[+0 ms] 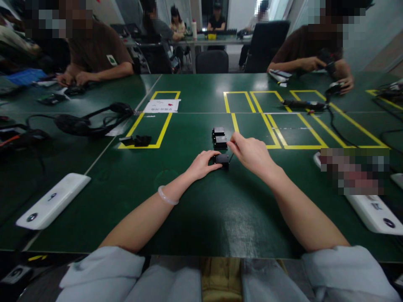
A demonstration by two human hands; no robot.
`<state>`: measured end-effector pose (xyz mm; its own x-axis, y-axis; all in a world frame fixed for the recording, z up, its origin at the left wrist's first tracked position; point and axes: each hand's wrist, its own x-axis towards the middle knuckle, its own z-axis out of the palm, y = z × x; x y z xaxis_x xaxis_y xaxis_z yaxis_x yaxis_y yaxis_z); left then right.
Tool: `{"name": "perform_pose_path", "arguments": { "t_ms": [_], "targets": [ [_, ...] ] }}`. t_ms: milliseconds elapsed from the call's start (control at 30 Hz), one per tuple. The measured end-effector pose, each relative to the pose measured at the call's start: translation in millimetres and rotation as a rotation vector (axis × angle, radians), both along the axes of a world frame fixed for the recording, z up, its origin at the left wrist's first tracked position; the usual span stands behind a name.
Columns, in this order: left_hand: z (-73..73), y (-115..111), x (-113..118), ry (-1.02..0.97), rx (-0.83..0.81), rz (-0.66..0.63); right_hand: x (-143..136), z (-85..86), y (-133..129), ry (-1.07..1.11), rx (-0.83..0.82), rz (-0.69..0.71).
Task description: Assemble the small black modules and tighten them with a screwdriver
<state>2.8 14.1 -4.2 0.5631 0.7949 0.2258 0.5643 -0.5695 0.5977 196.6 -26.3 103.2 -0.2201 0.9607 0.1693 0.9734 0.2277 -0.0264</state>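
On the green table (pixel 192 201), my left hand (pixel 203 164) pinches a small black box-shaped part (pixel 222 159) between thumb and fingers. My right hand (pixel 252 153) is closed around a thin dark rod-like tool (pixel 232 158), whose lower end reaches the right side of that part. Most of the tool is hidden by my fingers, so its kind does not show. Just beyond, two more small black box-shaped parts (pixel 219 137) with greyish tops stand close together, near the fingertips of my right hand.
White devices lie at left (pixel 53 201) and right (pixel 368 209). A black headset (pixel 94 119), a paper sign (pixel 163 105) and a black pen-shaped tool with a cable (pixel 304 105) lie farther off. Yellow tape (pixel 163 130) marks rectangles. Two co-workers sit across the table, their hands busy with objects.
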Motion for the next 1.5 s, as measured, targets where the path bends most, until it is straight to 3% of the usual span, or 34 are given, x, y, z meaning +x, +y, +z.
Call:
{"name": "perform_pose_path", "arguments": {
  "t_ms": [1500],
  "targets": [
    [2.1, -0.7, -0.1, 0.005, -0.012, -0.007, 1.6, 2.4, -0.6, -0.028, -0.002, 0.028]
  ]
}}
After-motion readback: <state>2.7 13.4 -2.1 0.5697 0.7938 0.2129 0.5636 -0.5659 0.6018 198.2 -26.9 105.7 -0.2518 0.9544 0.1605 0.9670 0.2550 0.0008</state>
